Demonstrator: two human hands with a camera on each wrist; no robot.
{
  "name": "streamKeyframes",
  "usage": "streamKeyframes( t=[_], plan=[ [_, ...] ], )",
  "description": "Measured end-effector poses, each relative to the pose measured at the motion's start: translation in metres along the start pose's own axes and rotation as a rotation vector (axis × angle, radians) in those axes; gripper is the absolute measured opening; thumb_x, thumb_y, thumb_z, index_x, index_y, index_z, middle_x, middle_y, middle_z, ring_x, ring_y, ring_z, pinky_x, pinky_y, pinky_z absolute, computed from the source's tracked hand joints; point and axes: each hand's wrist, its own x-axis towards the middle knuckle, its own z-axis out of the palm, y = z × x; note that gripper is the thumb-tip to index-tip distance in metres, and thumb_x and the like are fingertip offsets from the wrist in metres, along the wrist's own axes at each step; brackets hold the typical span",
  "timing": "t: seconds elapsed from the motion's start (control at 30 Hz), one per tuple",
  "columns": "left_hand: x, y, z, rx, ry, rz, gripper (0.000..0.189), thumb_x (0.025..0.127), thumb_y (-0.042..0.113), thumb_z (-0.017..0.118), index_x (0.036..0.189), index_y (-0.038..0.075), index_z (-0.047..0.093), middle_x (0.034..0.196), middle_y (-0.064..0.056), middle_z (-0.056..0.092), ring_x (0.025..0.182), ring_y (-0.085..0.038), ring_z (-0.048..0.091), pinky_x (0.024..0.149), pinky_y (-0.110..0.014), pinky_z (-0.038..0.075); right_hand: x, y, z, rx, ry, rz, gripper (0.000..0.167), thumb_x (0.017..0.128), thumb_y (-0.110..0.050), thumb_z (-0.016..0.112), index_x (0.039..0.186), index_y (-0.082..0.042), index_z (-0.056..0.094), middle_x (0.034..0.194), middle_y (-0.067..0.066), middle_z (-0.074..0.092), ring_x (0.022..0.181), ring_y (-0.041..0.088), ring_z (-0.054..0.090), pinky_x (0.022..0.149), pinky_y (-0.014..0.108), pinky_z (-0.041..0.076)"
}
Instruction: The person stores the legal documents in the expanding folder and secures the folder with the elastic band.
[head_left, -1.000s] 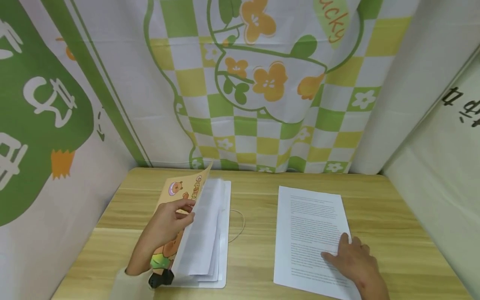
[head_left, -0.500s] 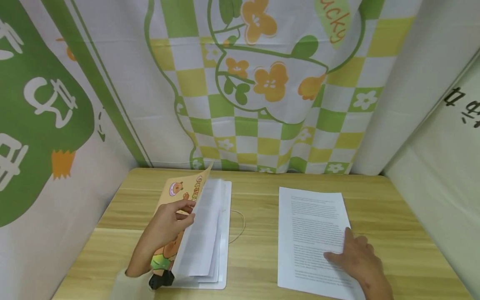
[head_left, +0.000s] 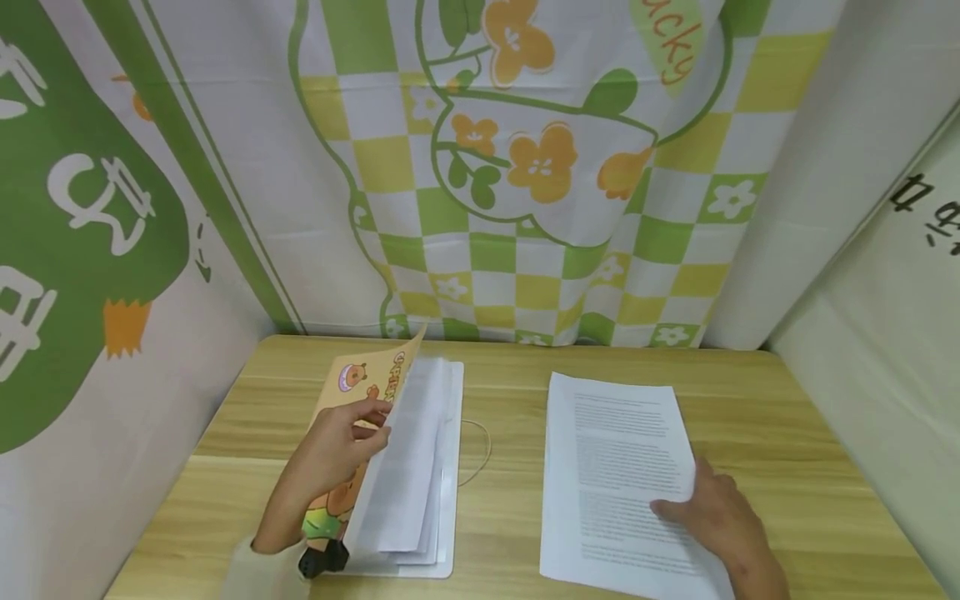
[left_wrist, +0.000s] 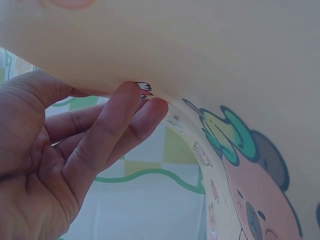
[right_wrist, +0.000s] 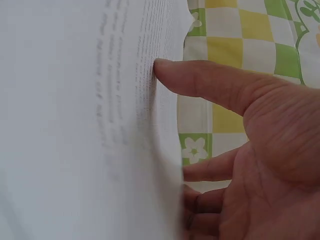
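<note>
My left hand (head_left: 345,437) holds up the orange cartoon cover (head_left: 360,367) of a folder, thumb on one side and fingers on the other. In the left wrist view the cover (left_wrist: 250,60) curves over the fingertips. White printed sheets (head_left: 408,467) lie inside the half-raised folder, over its pale back panel (head_left: 450,500). On the right, my right hand (head_left: 720,512) grips the right edge of a small stack of printed paper (head_left: 615,467). The right wrist view shows the thumb on top of the paper (right_wrist: 75,125), the other fingers beneath and partly hidden.
A thin elastic loop (head_left: 487,450) sticks out from the folder's right side onto the wooden table (head_left: 510,533). Patterned curtains (head_left: 525,275) hang behind the table, with more cloth at the left (head_left: 82,250) and right.
The paper stack first shifts slightly right, then left, and now lifts and bends a little at its right edge, my right fingers going under it. My left hand and the folder stay still.
</note>
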Motion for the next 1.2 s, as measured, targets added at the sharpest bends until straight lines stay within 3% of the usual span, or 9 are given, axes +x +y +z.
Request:
streamKeyframes(
  t=[0.13,0.4,0.6,0.7,0.8,0.93,1.2],
  plan=[
    [0.000,0.000,0.000,0.010,0.000,0.021,0.031,0.097,0.004,0.067,0.126,-0.006,0.067,0.110,-0.017,0.070,0.094,-0.029,0.073,0.079,-0.033,0.060,0.001,0.002,0.002,0.063,0.006,-0.011,0.096,0.080,-0.033,0.085,0.148,0.013,0.034,0.124,0.044,0.053,0.114,0.057,0.053,0.086,0.066,0.046],
    [0.000,-0.002,0.000,0.014,-0.001,0.023,0.031,0.098,0.005,0.067,0.126,-0.006,0.067,0.110,-0.016,0.070,0.093,-0.029,0.073,0.078,-0.033,0.060,0.005,0.000,0.001,0.124,-0.034,0.047,0.099,0.083,-0.024,0.083,0.153,0.013,0.024,0.143,0.042,0.037,0.130,0.060,0.037,0.101,0.072,0.034],
    [0.001,-0.003,0.002,0.017,-0.001,0.031,0.030,0.097,0.004,0.067,0.125,-0.007,0.067,0.110,-0.017,0.070,0.093,-0.027,0.073,0.079,-0.033,0.060,0.003,0.002,-0.001,0.181,-0.065,0.076,0.098,0.088,-0.026,0.079,0.158,0.009,0.019,0.152,0.040,0.032,0.132,0.060,0.038,0.102,0.072,0.034],
    [0.001,-0.004,0.002,0.013,0.002,0.030,0.030,0.097,0.004,0.067,0.125,-0.007,0.067,0.110,-0.017,0.070,0.093,-0.027,0.073,0.078,-0.033,0.060,0.002,0.005,0.000,0.233,-0.071,0.059,0.097,0.089,-0.029,0.079,0.157,0.008,0.021,0.149,0.038,0.039,0.125,0.053,0.049,0.098,0.065,0.041],
    [0.001,-0.005,0.003,0.013,0.006,0.036,0.030,0.097,0.003,0.067,0.125,-0.008,0.067,0.110,-0.016,0.070,0.092,-0.027,0.073,0.078,-0.033,0.059,0.003,0.009,0.001,0.293,-0.089,0.056,0.096,0.089,-0.031,0.080,0.156,0.009,0.024,0.137,0.037,0.053,0.106,0.037,0.064,0.087,0.051,0.049],
    [0.002,-0.006,0.003,0.025,0.009,0.065,0.028,0.097,0.002,0.067,0.123,-0.007,0.068,0.108,-0.015,0.071,0.093,-0.025,0.072,0.081,-0.033,0.059,0.007,0.017,0.004,0.335,-0.110,0.067,0.092,0.092,-0.032,0.078,0.154,0.012,0.026,0.127,0.034,0.062,0.085,0.021,0.069,0.078,0.038,0.050],
    [0.002,-0.006,0.004,0.027,0.009,0.065,0.028,0.097,0.001,0.066,0.123,-0.007,0.068,0.108,-0.017,0.070,0.094,-0.025,0.072,0.081,-0.034,0.059,0.009,0.027,0.005,0.433,-0.134,0.068,0.077,0.098,-0.028,0.072,0.150,0.014,0.034,0.136,0.034,0.055,0.105,0.027,0.065,0.081,0.033,0.051]
  ],
)
